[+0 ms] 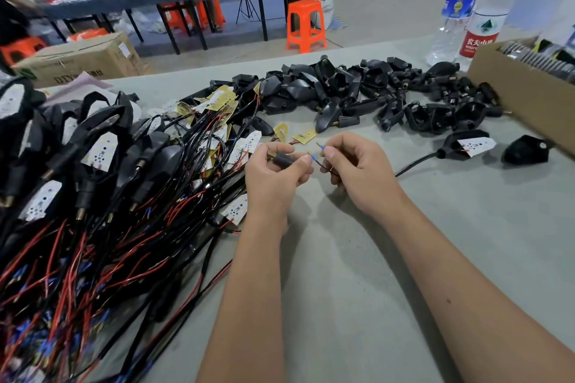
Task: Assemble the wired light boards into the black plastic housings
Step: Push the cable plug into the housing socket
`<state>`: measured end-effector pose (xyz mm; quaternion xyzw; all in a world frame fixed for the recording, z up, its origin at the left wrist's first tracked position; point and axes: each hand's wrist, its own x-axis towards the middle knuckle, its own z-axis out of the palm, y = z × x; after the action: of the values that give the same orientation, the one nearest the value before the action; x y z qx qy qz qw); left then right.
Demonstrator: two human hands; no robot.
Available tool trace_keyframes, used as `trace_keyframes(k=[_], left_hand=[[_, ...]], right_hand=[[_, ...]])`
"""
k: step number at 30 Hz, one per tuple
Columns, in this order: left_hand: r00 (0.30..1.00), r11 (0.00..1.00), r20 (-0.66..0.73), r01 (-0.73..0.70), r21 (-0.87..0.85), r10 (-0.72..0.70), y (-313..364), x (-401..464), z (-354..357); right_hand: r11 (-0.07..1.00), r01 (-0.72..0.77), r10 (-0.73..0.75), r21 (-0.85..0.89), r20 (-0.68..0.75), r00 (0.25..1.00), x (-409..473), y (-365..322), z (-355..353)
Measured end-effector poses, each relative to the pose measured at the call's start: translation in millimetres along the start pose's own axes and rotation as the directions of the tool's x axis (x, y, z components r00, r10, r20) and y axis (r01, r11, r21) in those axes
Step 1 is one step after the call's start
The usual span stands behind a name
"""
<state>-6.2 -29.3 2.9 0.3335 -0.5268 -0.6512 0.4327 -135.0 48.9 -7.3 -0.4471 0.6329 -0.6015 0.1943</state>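
My left hand [275, 176] grips the stem of a black housing [281, 159], which has a brass tip on its left end. Just to its right, my right hand [354, 169] pinches thin wire ends [321, 155] with blue sleeves and bare brass tips. The wire tips lie a little right of the housing's stem opening. A heap of empty black housings [357, 90] lies across the table behind my hands. Loose light boards with red and black wires [214, 121] are piled at the centre left. Assembled units with white boards [99, 149] fill the left side.
One housing with a board and a black cable [466, 146] lies to the right, beside a lone black housing [525, 152]. A cardboard box [513, 84] sits at the right edge, and two water bottles [479, 9] stand behind it. Grey cloth [357, 274] covers the table.
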Motion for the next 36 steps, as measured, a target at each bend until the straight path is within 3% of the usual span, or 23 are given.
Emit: trace_keyframes(k=[5,8,12,17,24,31,36], left_hand=[[0.998,0.998,0.046,-0.037,0.046,0.034,2.9,1.0,1.2],[0.999,0.999,-0.013,-0.033,0.041,0.034,1.7,-0.7,1.4],[0.993,0.999,-0.112,-0.039,-0.031,0.036,3.1,1.6,-0.7],[0.982,0.996,-0.184,-0.048,-0.076,0.033,3.8,4.0,-0.5],[0.983,0.954,-0.148,0.065,-0.291,-0.112,11.8,11.1,-6.8],[0.970,0.966,-0.236,-0.001,-0.258,-0.062,7.8,15.0,-13.1],[0.975,0.978,-0.221,-0.026,-0.205,-0.020,4.2,17.4,-14.3]], right_hand=[[1.000,-0.003,0.004,-0.022,0.047,0.999,0.4,-1.9,-1.4],[1.000,-0.025,0.025,0.000,0.014,1.000,0.6,-1.3,-0.6],[0.993,-0.072,0.074,0.094,-0.022,0.997,4.3,-0.7,-5.2],[0.996,-0.023,0.015,0.081,0.098,0.995,4.0,-0.5,-5.8],[0.990,0.024,-0.030,0.137,0.038,0.999,5.3,2.3,-6.1],[0.991,0.046,-0.055,0.129,0.061,0.997,5.9,3.3,-3.0],[0.993,0.020,-0.027,0.117,0.058,0.998,5.4,2.4,-3.9]])
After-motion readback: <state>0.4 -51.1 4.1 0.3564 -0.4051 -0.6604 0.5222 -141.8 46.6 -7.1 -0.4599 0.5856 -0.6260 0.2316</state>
